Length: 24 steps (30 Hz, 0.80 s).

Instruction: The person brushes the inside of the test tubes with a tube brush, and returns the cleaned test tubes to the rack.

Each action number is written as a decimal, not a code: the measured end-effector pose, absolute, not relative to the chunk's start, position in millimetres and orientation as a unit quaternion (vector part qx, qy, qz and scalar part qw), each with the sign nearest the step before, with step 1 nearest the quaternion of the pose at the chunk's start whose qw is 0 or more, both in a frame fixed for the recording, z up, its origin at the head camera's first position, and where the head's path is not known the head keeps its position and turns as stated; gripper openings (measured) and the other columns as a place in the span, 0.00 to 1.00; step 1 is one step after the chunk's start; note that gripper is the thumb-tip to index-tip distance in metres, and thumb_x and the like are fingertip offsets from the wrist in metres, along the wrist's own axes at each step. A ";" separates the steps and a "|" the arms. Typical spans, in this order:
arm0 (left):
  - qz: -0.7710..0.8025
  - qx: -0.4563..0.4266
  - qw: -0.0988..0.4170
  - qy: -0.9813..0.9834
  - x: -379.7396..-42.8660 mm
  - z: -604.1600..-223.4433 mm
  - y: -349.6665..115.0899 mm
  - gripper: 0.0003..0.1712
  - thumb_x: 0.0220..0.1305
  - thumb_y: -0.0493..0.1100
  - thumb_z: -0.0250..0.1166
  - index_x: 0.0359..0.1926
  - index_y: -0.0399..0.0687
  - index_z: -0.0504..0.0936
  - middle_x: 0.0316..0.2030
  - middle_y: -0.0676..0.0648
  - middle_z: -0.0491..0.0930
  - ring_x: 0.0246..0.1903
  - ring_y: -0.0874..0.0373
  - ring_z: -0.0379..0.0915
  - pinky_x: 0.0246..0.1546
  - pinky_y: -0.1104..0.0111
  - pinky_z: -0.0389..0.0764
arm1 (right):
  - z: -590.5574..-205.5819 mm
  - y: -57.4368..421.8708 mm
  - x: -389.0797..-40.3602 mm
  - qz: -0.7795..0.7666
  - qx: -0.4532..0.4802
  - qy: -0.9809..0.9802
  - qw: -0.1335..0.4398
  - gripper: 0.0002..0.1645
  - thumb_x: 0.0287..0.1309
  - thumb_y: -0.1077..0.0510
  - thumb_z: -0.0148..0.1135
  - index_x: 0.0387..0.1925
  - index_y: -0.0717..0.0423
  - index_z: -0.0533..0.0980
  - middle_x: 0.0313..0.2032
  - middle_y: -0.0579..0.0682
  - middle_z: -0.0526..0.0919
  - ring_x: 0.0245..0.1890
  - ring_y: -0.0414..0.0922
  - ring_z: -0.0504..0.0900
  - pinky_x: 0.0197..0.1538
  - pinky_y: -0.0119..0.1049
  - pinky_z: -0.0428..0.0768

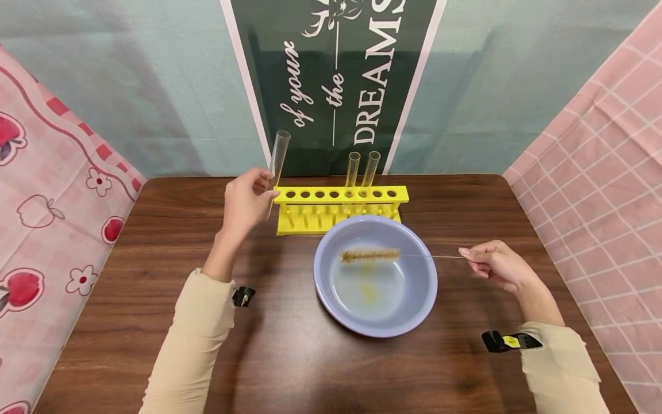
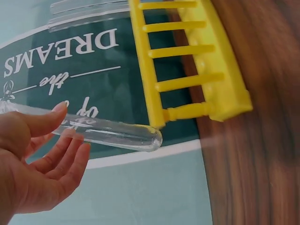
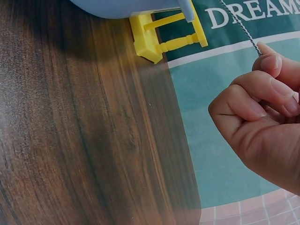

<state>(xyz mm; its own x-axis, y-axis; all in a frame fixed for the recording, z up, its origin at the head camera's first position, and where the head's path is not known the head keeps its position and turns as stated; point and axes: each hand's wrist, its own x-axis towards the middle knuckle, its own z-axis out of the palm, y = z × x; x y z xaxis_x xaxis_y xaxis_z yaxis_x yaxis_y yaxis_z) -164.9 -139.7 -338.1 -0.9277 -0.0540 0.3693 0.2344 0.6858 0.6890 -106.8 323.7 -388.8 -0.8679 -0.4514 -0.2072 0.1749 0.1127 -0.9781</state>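
My left hand point(image 1: 247, 198) pinches a clear test tube point(image 1: 280, 150) upright at the left end of a yellow test tube rack point(image 1: 341, 195). In the left wrist view the rounded bottom of the test tube point(image 2: 136, 135) is beside the rack's end post point(image 2: 187, 111), outside the holes. Two more test tubes point(image 1: 369, 172) stand in the rack. My right hand point(image 1: 499, 267) pinches the twisted wire handle point(image 3: 241, 27) of a test tube brush. The brush's tan bristles point(image 1: 369, 255) are over the blue basin point(image 1: 323, 287), which has yellowish liquid in the bottom.
The basin sits in front of the rack on a dark wooden table point(image 1: 279, 356). Behind the table hangs a cloth with printed words point(image 1: 336, 86). Pink patterned cloths border the left point(image 1: 57, 241) and right point(image 1: 605, 172) sides.
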 end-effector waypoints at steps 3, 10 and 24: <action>-0.407 -0.029 0.184 -0.894 -172.9 -331.2 -133.3 0.11 0.52 0.35 0.67 0.38 0.37 0.79 0.30 0.41 0.79 0.32 0.49 0.75 0.40 0.58 0.71 | -390.5 322.8 -106.6 -0.663 -0.090 0.702 0.243 0.24 0.65 0.67 0.45 0.11 0.62 0.65 0.10 0.52 0.56 0.12 0.48 0.49 0.19 0.44 0.45; -0.426 0.000 0.179 -0.887 -186.7 -325.1 -121.4 0.12 0.52 0.34 0.67 0.39 0.36 0.78 0.32 0.40 0.78 0.36 0.49 0.76 0.42 0.59 0.71 | -391.9 319.1 -105.0 -0.654 -0.080 0.713 0.240 0.24 0.65 0.66 0.46 0.10 0.62 0.65 0.10 0.52 0.56 0.12 0.49 0.49 0.19 0.45 0.44; -0.424 0.020 0.138 -0.895 -206.8 -335.0 -110.4 0.12 0.55 0.34 0.64 0.42 0.36 0.78 0.34 0.40 0.78 0.37 0.49 0.73 0.44 0.60 0.72 | -393.5 317.3 -102.6 -0.642 -0.085 0.725 0.233 0.24 0.64 0.66 0.46 0.10 0.63 0.63 0.10 0.52 0.55 0.12 0.50 0.48 0.16 0.42 0.46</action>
